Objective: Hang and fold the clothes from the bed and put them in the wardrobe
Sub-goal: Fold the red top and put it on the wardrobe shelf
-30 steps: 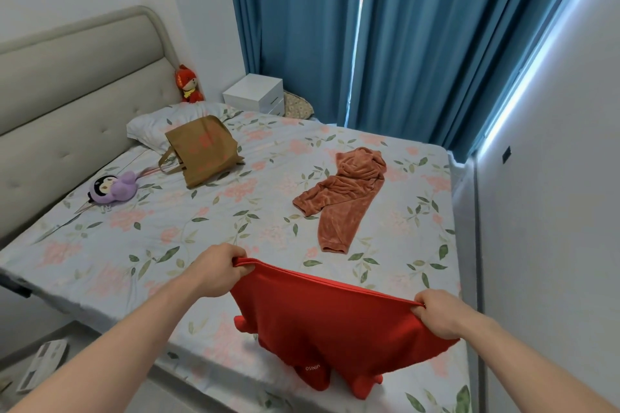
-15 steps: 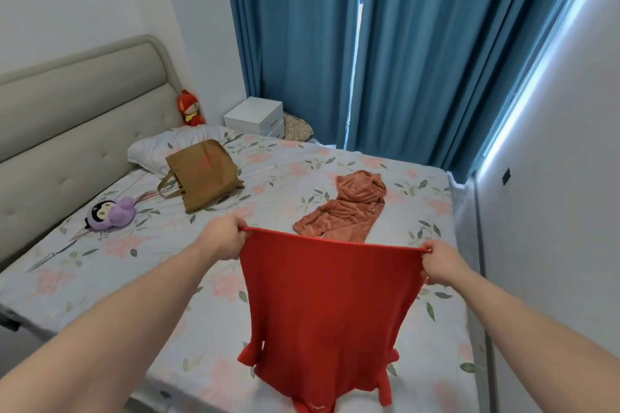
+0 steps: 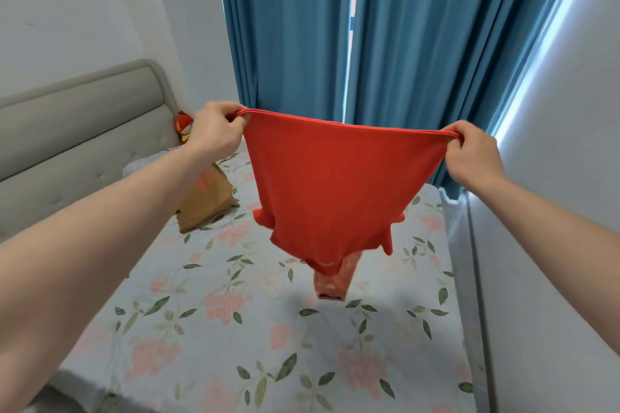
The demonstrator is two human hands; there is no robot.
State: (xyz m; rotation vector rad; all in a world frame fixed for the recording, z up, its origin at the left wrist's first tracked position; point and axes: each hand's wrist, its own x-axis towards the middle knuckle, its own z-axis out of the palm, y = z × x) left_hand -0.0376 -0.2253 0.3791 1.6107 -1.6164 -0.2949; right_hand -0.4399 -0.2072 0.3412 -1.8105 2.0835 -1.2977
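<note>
**Inspector:** State of the hands?

**Assistant:** The left hand (image 3: 214, 131) gripped one end of the red T-shirt's (image 3: 330, 191) top edge, fingers curled round the fabric. The right hand (image 3: 471, 152) pinched the other end the same way.

**Inspector:** And the garment itself?

**Assistant:** It hung upside down in the air, clear of the floral bed sheet (image 3: 268, 329), stretched between both hands, sleeves and collar lowest.

**Inspector:** Anything else on the bed?

**Assistant:** A rust-pink garment (image 3: 332, 282) lay at six o'clock from the T-shirt, mostly hidden behind it. A brown tote bag (image 3: 208, 204) lay at nine o'clock, partly behind the left forearm. A red plush toy (image 3: 183, 126) sat at ten o'clock beside the grey headboard (image 3: 84, 131). Blue curtains (image 3: 419, 43) hung at twelve o'clock
</note>
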